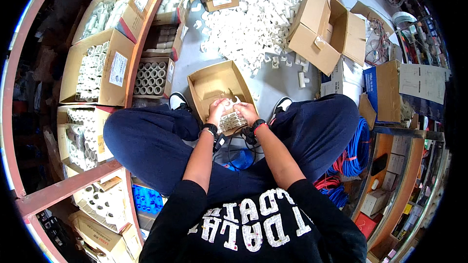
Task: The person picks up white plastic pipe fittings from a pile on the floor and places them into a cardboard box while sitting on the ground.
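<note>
Both my hands are close together above an open cardboard box [204,84] on the floor between my feet. My left hand [217,110] and my right hand [246,112] hold a white plastic pipe clip [236,101] between them, its open side facing away from me. Fingertips of both hands touch it. Below the hands, rows of similar white clips [231,121] lie in the near end of the box; its far part shows bare cardboard. Beyond the box, a large heap of loose white clips and fittings [252,25] covers the floor. Each wrist wears a dark band with a cable.
Left stand shelves with cardboard boxes of white pipe fittings [93,69] and a crate of blue fittings [146,199]. At the right are a tall open carton [314,33], coils of blue tubing [360,149] and shelving. A white tee fitting [302,80] lies near the heap.
</note>
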`<state>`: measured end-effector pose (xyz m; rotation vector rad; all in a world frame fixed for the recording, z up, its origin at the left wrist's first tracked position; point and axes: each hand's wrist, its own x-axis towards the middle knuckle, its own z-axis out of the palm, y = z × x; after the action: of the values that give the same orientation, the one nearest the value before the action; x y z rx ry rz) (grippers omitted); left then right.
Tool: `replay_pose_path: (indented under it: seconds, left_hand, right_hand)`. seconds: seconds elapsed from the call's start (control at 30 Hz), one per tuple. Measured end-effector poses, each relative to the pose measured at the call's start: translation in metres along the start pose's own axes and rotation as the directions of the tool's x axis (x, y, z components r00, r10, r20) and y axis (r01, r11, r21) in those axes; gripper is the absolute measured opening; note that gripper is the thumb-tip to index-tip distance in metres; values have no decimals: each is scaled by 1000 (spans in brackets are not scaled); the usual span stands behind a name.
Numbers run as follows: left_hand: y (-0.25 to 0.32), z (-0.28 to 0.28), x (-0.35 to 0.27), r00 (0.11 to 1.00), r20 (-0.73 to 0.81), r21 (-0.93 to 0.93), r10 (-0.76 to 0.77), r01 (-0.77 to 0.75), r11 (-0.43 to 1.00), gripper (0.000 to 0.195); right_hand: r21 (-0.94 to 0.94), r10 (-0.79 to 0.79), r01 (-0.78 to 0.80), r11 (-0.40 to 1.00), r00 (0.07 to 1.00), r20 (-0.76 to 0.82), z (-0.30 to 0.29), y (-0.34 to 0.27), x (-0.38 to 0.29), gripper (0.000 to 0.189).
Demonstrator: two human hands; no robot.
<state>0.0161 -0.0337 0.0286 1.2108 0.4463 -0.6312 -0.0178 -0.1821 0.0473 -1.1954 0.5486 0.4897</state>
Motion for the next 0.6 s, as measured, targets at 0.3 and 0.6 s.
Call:
replay_pose_path:
  seconds: [0.3, 0.6]
  left_hand:
    - [-2, 3, 4, 992, 75, 225, 99, -113, 968, 19]
    - [-10, -7, 15, 984, 46, 386, 173, -177, 905, 23]
  right_hand:
    - [-60, -34, 34, 998, 999, 2, -10, 9, 4, 24]
    - [-125, -60, 56, 991, 998, -25, -14, 23, 12, 16]
